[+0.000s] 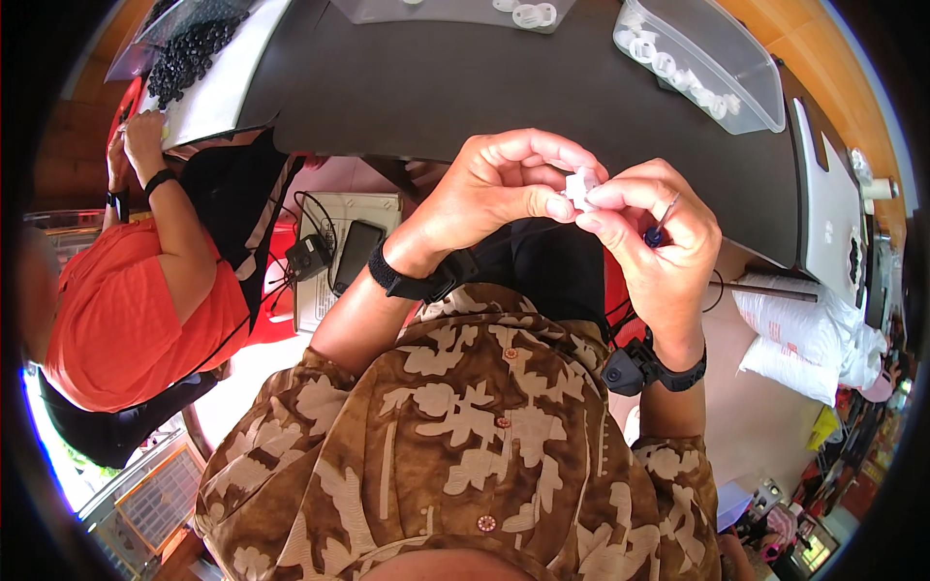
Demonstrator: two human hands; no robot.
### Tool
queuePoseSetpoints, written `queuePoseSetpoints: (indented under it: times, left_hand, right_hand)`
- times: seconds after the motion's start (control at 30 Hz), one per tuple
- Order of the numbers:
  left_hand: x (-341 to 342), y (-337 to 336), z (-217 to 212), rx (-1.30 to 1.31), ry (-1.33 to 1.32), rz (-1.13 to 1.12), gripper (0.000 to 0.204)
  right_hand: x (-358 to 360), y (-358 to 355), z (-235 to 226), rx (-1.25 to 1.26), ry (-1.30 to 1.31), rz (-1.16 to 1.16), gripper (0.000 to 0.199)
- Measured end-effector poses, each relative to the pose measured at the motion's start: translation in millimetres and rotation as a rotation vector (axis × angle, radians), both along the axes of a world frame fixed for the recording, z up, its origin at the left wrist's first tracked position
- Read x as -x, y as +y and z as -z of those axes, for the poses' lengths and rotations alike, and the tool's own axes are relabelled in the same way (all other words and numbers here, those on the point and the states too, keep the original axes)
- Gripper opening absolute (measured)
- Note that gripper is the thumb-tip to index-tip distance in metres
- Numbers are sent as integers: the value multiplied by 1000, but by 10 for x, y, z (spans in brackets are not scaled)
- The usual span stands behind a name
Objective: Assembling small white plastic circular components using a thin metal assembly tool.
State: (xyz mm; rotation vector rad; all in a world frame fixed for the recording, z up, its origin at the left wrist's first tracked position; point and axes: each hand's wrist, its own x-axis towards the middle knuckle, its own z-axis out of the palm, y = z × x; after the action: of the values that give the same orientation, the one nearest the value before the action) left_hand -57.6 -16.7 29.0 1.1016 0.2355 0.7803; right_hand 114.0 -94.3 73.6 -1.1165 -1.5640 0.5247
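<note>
Above the near edge of the dark table, both my hands meet on a small white plastic part. My left hand is closed, pinching the part from the left between thumb and fingers. From the right, the thumb and fingertips of my right hand close on the same part. Tucked in that right hand is also a small dark blue object, with a thin metal piece showing by the fingers; its kind is mostly hidden. Fingers cover much of the white part, so its full shape cannot be made out.
On the dark table, a clear bin holds white ring-shaped parts; another clear bin stands at the far edge. Left, a co-worker sits near heaped black parts. White sacks lie at right.
</note>
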Motion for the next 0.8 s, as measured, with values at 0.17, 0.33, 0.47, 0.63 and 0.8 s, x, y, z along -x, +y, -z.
queuePoseSetpoints:
  times: [0.17, 0.33, 0.47, 0.63, 0.8]
  left_hand:
    - [-1, -21, 11, 9, 10, 14, 36]
    - [-40, -39, 51, 44, -68, 41, 34]
    - [-47, -70, 55, 119, -120, 98, 31]
    - [-35, -51, 57, 197, -128, 150, 29]
    - [-76, -75, 65, 275, -185, 136, 22]
  right_hand:
    - [-9, 19, 14, -109, -98, -7, 20]
    - [39, -5, 44, -176, -176, 48, 20]
    - [56, -16, 80, -230, -184, 75, 20]
    - [46, 16, 86, -273, -199, 71, 22]
    - [15, 46, 13, -347, -288, 83, 24]
